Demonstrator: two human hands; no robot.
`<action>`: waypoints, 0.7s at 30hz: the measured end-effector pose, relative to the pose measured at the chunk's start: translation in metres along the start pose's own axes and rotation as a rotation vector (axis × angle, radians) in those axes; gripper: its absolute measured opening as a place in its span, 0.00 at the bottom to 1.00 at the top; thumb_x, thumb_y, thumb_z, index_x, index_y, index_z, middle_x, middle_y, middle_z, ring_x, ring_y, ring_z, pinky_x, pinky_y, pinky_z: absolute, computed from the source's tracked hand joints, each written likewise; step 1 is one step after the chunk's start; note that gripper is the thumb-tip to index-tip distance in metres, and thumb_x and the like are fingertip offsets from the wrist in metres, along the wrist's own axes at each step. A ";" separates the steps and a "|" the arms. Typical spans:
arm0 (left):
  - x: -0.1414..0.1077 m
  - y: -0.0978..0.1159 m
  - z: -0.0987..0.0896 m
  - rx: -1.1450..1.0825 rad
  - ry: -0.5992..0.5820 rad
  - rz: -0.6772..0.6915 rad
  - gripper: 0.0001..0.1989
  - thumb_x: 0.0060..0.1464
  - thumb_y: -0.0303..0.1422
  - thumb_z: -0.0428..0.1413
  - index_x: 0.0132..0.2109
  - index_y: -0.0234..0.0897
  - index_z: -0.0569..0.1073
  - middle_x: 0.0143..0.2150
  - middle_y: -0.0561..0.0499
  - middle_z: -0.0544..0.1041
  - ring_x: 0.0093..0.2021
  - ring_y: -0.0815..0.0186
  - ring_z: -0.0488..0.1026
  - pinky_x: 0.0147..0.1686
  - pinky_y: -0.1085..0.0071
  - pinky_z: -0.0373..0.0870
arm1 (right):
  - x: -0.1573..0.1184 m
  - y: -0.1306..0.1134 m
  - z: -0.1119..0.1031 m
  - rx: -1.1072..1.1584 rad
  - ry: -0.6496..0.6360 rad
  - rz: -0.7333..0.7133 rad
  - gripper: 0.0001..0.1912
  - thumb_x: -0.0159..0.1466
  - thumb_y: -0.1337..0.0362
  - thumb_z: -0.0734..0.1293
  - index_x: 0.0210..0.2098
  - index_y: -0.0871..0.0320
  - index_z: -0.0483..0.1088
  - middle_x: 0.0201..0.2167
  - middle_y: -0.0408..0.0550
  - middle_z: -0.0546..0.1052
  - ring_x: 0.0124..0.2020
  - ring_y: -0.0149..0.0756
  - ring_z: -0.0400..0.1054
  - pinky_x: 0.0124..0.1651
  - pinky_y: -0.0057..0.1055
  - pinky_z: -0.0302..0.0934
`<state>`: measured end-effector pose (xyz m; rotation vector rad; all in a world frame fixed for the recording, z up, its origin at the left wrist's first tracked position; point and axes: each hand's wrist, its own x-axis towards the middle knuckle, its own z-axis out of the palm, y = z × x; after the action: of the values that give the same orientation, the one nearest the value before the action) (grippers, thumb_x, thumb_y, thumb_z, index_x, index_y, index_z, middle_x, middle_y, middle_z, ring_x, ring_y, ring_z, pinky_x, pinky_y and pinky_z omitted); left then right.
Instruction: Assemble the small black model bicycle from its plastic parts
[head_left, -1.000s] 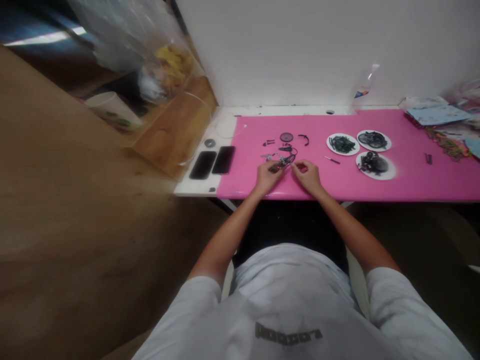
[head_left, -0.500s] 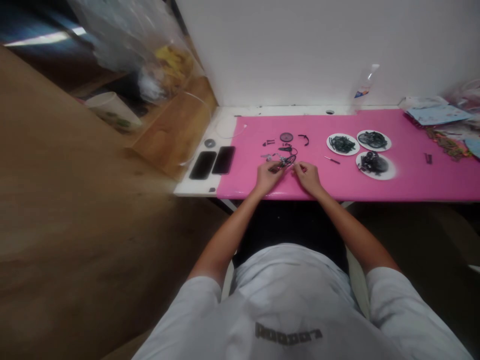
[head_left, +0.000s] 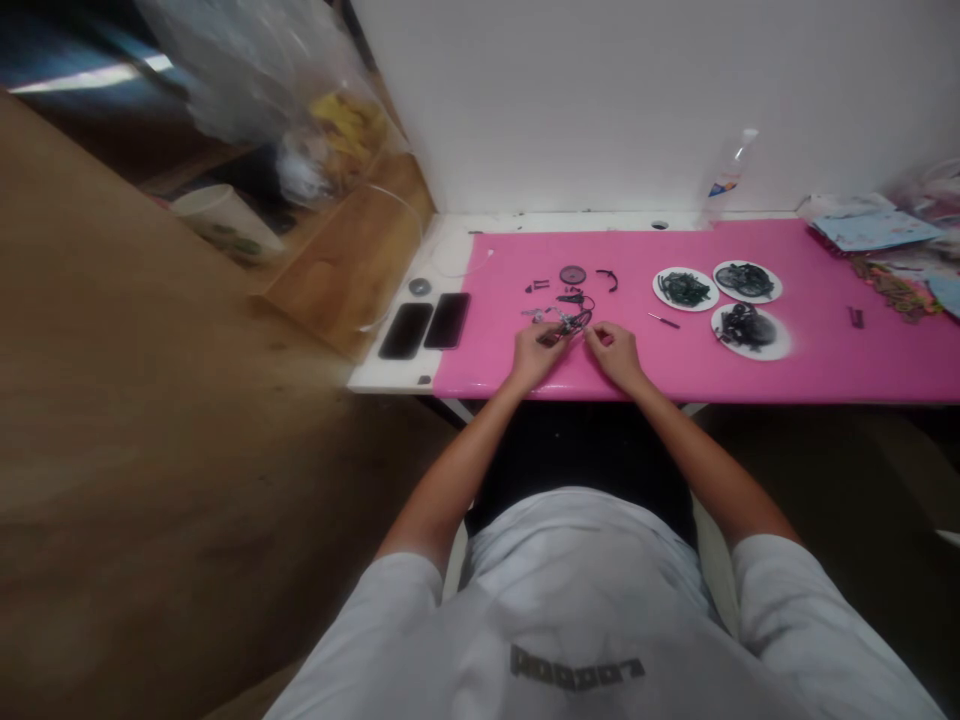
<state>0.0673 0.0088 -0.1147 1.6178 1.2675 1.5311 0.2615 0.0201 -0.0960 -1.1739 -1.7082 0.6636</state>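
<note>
Near the front edge of a pink mat [head_left: 495, 370], my left hand [head_left: 534, 356] is closed on a small dark assembly [head_left: 576, 322] with thin black parts. My right hand [head_left: 613, 354] is at the right side of this assembly, thumb and fingertips pinched together; what they hold, if anything, is too small to make out. Just beyond the hands lie a grey toothed disc [head_left: 572, 274], a curved black piece [head_left: 611, 280] and several small dark parts [head_left: 538, 286]. A thin screwdriver [head_left: 664, 321] lies to the right.
Three white plates of dark parts, among them the front one [head_left: 784, 345], stand at the right. Two dark phones [head_left: 406, 331] [head_left: 447, 321] lie at the left. A clear bottle [head_left: 727, 178] stands by the wall, with packets [head_left: 877, 228] at the far right.
My right hand has shifted very slightly left, toward the dark assembly. My left hand keeps its place and its hold.
</note>
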 end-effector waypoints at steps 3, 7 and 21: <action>0.000 0.001 0.000 0.008 0.005 0.010 0.17 0.58 0.47 0.71 0.43 0.36 0.88 0.35 0.46 0.84 0.32 0.64 0.75 0.35 0.68 0.71 | 0.000 0.001 -0.001 0.023 -0.044 0.009 0.24 0.72 0.43 0.65 0.34 0.54 0.79 0.31 0.48 0.83 0.34 0.43 0.76 0.43 0.39 0.68; 0.001 0.000 0.000 0.016 0.020 0.011 0.18 0.58 0.47 0.71 0.42 0.35 0.88 0.35 0.46 0.84 0.32 0.64 0.75 0.35 0.68 0.72 | 0.000 -0.001 0.001 0.040 -0.054 0.012 0.24 0.73 0.41 0.64 0.35 0.54 0.78 0.33 0.49 0.84 0.36 0.43 0.77 0.44 0.39 0.68; -0.001 -0.002 0.001 0.014 -0.016 0.019 0.20 0.59 0.49 0.71 0.46 0.36 0.88 0.36 0.45 0.85 0.33 0.64 0.76 0.35 0.68 0.72 | 0.000 -0.004 -0.002 0.009 -0.047 -0.006 0.27 0.73 0.37 0.63 0.35 0.53 0.75 0.33 0.49 0.83 0.36 0.43 0.75 0.45 0.39 0.68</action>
<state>0.0678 0.0088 -0.1173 1.6518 1.2602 1.5215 0.2618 0.0187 -0.0918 -1.1548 -1.7458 0.6993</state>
